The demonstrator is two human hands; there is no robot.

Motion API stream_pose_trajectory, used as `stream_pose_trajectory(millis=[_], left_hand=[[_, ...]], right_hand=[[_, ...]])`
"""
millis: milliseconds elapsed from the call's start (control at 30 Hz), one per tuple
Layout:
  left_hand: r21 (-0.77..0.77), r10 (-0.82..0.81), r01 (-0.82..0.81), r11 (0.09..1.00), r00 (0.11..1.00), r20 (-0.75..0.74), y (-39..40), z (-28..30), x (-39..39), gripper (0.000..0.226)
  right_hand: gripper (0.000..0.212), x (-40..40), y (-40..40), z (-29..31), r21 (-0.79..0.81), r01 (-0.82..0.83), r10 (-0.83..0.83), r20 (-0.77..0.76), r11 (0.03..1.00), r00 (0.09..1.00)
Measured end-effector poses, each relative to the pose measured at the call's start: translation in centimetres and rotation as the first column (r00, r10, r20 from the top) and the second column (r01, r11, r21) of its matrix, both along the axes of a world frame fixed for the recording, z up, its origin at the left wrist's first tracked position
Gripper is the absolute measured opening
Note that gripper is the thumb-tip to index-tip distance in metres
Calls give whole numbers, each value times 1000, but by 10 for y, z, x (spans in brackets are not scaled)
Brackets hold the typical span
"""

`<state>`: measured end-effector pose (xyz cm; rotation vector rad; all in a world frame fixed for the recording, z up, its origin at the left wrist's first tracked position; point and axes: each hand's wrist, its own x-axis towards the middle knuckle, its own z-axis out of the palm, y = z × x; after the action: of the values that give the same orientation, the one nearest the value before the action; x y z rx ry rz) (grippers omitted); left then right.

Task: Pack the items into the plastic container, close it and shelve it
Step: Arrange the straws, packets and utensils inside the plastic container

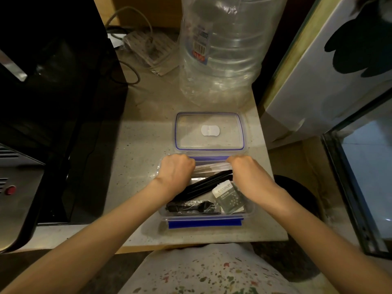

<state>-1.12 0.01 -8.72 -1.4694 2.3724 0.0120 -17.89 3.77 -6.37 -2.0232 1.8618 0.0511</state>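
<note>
the plastic container (206, 216) is seen open on the worktop (140, 158), near its front edge, with a blue clip along its near side. inside it are laid long black sticks (203, 184), a black wrapped item (191, 205) and a grey sachet (230, 199) at the right. the clear lid (209, 131), rimmed in blue, is set flat on the worktop just behind the container, touching or nearly touching its far edge. the left hand (176, 169) and the right hand (244, 168) are placed at the container's far rim, one at each corner; the fingers of both are curled downward over that edge, but whether the rim or a clear packet there is gripped cannot be told. behind the lid a large clear water bottle (224, 49) is stood. a black appliance (55, 102) is found at the left, and a glass tank (360, 177) at the right.
</note>
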Motion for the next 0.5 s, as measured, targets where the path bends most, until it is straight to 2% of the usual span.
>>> stream_pose_trajectory(millis=[167, 267, 367, 433, 500], left_hand=[[0, 37, -37, 999, 999, 0, 5, 1, 0, 16], [-5, -18, 18, 1000, 1000, -23, 5, 0, 3, 16], [-7, -87, 87, 996, 992, -88, 5, 0, 4, 19], [-9, -146, 146, 989, 983, -111, 6, 0, -1, 20], [-20, -180, 178, 984, 976, -120, 6, 0, -7, 19]], right_hand=[[21, 13, 5, -5, 62, 26, -26, -11, 998, 1000], [24, 17, 6, -7, 14, 69, -69, 6, 998, 998], [22, 20, 10, -5, -102, 70, -75, -46, 992, 996], [19, 21, 10, -3, -168, -10, -3, -79, 986, 997], [22, 22, 9, -5, -133, -168, 165, -40, 977, 986]])
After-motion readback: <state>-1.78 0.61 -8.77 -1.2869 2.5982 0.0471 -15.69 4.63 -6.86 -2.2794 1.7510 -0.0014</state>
